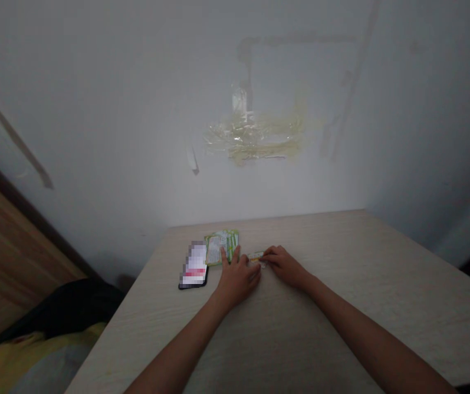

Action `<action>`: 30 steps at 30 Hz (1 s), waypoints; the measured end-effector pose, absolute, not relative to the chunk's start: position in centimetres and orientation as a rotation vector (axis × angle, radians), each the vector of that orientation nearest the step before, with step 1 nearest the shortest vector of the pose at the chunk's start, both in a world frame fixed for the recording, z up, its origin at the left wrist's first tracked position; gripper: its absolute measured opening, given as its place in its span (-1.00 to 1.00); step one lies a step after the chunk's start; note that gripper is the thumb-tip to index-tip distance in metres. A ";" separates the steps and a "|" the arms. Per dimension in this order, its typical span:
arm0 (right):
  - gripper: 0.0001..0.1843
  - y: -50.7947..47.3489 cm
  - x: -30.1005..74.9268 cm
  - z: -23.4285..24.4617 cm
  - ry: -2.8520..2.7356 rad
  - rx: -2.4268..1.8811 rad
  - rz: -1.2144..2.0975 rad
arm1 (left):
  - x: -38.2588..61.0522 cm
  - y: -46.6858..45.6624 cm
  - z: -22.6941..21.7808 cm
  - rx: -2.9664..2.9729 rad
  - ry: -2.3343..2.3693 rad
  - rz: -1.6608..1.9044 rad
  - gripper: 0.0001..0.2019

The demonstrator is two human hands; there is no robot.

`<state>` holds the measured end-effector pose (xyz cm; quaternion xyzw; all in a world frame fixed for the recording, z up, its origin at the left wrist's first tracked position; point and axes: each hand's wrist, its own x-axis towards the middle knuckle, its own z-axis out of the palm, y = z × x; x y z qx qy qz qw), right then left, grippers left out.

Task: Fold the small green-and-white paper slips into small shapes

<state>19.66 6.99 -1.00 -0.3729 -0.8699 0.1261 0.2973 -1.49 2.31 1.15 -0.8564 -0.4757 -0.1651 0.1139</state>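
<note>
My left hand (237, 276) lies flat on the pale wooden table (342, 306), fingers stretched out, with its fingertips on the lower edge of a green and white packet (221, 245). My right hand (285, 265) is just to the right, fingers curled in a pinch on a small yellowish strip (255, 255) that lies on the table between the two hands. A phone (194, 265) with a black case and a lit screen lies to the left of the packet.
The table stands against a white wall with old tape residue (255, 137). A wooden panel (0, 251) is at the left. Dark and yellow fabric (46, 328) lies beside the table's left edge.
</note>
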 end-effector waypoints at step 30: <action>-0.64 6.9 19.9 -1.0 -2.283 -1.011 0.374 | -2.3 2.5 0.5 -2.594 -1.365 -0.513 -0.64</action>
